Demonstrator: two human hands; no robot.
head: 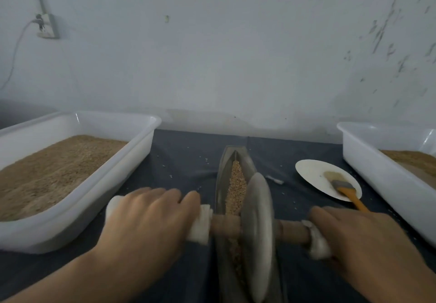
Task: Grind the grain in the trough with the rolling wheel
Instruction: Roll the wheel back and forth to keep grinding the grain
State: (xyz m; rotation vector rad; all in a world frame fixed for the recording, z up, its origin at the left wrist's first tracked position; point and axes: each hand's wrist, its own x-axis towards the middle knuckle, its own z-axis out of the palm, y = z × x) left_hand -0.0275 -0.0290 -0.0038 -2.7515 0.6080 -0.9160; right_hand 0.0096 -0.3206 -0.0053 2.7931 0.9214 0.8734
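Observation:
A narrow boat-shaped metal trough lies lengthwise on the dark cloth, with tan grain along its groove. A grey metal rolling wheel stands upright in the trough near its middle, on a wooden axle whose ends are wrapped in white cloth. My left hand lies over the left wrapped end, fingers curled down on it. My right hand grips the right wrapped end. The wheel hides the grain beneath it.
A large white tub of brown grain stands at the left. Another white tub with grain stands at the right. A white plate holds an orange-handled brush. The wall is close behind.

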